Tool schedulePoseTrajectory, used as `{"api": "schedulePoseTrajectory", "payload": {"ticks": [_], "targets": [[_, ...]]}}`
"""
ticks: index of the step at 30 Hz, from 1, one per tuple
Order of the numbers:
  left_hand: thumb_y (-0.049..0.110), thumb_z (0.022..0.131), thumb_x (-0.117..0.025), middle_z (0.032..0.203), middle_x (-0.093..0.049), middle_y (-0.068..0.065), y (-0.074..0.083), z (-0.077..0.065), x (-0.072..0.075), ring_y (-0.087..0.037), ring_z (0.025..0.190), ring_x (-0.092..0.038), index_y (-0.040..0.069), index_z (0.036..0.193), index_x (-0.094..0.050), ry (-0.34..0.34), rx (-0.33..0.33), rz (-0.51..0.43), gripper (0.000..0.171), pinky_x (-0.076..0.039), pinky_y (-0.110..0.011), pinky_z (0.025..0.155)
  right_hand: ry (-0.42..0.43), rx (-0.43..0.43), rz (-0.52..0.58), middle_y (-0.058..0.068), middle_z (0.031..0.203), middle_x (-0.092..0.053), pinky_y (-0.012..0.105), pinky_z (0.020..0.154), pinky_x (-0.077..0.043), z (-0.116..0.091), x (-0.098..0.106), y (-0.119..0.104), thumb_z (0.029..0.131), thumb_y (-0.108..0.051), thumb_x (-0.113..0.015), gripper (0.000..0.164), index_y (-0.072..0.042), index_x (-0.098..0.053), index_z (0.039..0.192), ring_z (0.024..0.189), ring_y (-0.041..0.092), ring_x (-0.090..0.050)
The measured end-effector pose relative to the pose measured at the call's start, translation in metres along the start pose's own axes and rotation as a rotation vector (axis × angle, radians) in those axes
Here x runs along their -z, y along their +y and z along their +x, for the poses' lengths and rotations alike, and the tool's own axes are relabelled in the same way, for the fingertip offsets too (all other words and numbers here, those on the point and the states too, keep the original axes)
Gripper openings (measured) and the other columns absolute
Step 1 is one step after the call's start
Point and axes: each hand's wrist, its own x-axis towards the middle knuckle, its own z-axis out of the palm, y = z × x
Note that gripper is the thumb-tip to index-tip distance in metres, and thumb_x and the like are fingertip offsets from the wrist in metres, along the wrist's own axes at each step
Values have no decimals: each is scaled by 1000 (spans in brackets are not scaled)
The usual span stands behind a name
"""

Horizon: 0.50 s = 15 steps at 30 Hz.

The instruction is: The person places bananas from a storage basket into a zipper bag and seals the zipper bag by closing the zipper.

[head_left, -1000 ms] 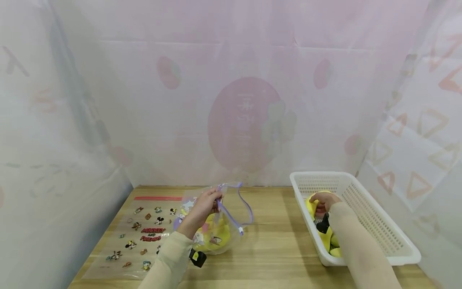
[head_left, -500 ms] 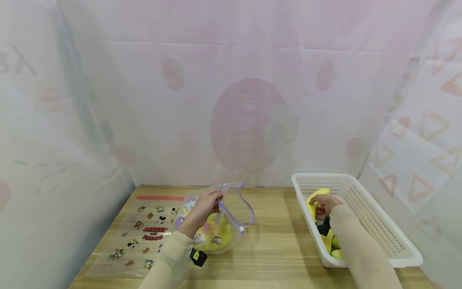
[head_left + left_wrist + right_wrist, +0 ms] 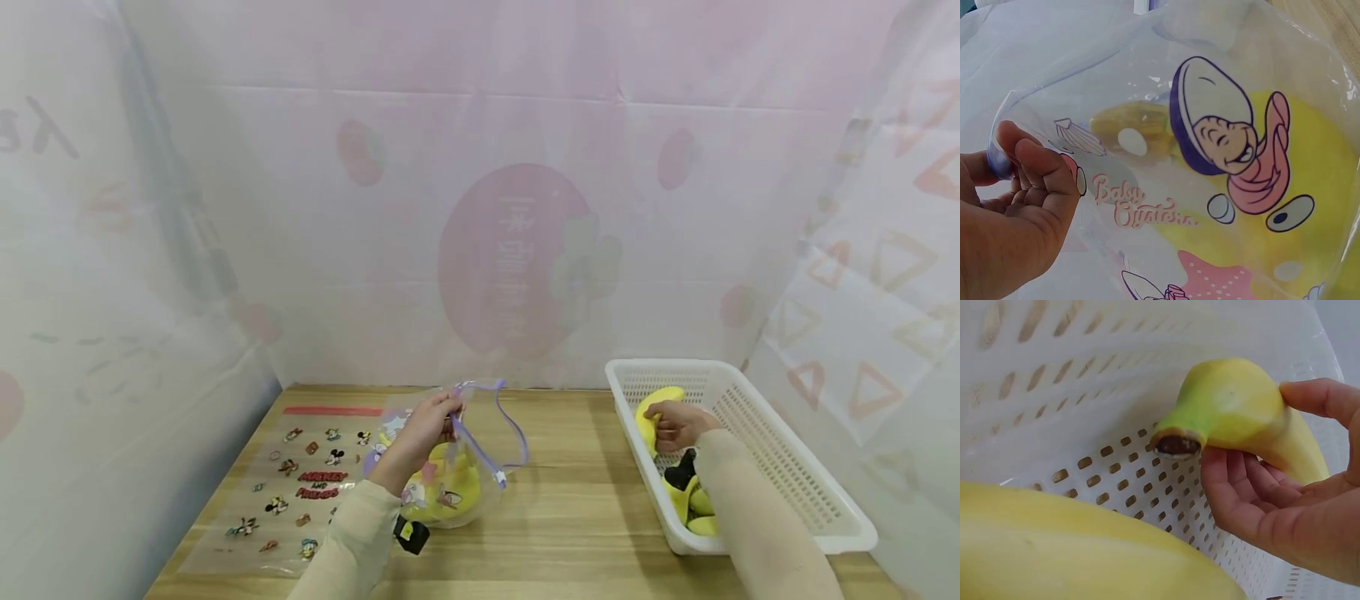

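My left hand [image 3: 423,429] pinches the mouth of a clear printed zip bag [image 3: 1141,200] with a purple zip strip [image 3: 480,454]. The bag's mouth gapes, and yellow banana shapes [image 3: 459,492] show through its film. Inside the white basket [image 3: 673,362], my right hand [image 3: 678,425] grips a yellow banana [image 3: 1241,400], thumb on one side and fingers curled beneath. The banana's cut stem end, greenish at the neck, faces the right wrist camera. Another banana [image 3: 1079,544] lies close by in that view.
More yellow and greenish fruit [image 3: 703,525] sits at the basket's near left, partly behind the right sleeve. A flat clear bag with cartoon prints [image 3: 322,479] and a red top strip [image 3: 330,411] lies on the wooden table [image 3: 570,533], left of the held bag.
My right hand has shifted slightly within the basket, and more of the banana shows above its fingers. My left hand and the bag have stayed in place.
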Motion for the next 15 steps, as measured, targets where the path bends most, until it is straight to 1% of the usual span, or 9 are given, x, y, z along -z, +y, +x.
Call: {"api": "schedulePoseTrajectory", "payload": {"ticks": [1,3,4,5,6,8,10,15], "targets": [[17,100,-41,69,-45,-3,0,0,0,-12,54,-41,-1,89,-50,0,1,-1,23,-41,-27,56,-9,14,8,-3,66,-38,22,60,-41,-1,1,-1,92,-13,-49,23,-9,-39,72,58,7,-39],[17,100,-41,69,-46,-3,0,1,0,-12,53,-41,0,88,-50,1,3,-4,23,-41,-27,56,-7,50,10,2,76,-45,26,66,-46,-3,2,-2,93,-13,-49,15,-3,-42,85,66,11,-47],[17,100,-41,69,-46,-3,0,1,-1,-12,53,-41,1,87,-50,0,3,-5,22,-41,-27,55,-15,75,4,5,84,-47,28,70,-48,-4,2,-3,94,-14,-49,15,0,-41,94,72,13,-51],[17,100,-41,69,-45,-3,0,1,-1,-12,53,-41,1,86,-50,-1,3,-7,22,-41,-27,55,-20,95,7,7,90,-48,30,74,-49,-4,3,-4,94,-14,-49,20,2,-39,103,77,15,-53],[16,100,-41,69,-45,-3,0,2,-1,-12,53,-41,2,86,-50,-2,2,-7,22,-41,-27,55,-21,112,10,8,93,-49,32,75,-49,-5,3,-5,94,-14,-49,24,2,-38,107,80,16,-54],[17,99,-42,68,-45,-3,0,2,-1,-12,52,-41,4,84,-50,-3,1,-10,22,-41,-27,55,-41,140,14,8,94,-51,32,74,-48,-6,4,-7,95,-14,-48,25,2,-38,110,80,16,-54],[17,99,-42,68,-45,-3,0,2,-1,-12,52,-41,6,83,-50,-5,0,-10,22,-41,-27,55,-91,172,24,8,94,-53,32,75,-48,-9,5,-9,96,-13,-45,22,2,-39,110,81,16,-55],[17,100,-41,68,-45,-3,0,2,1,-12,52,-41,1,85,-50,-10,4,-7,23,-41,-28,56,-193,227,27,8,96,-56,35,78,-50,-15,4,-16,98,-11,-41,15,0,-40,109,85,18,-58]]}}
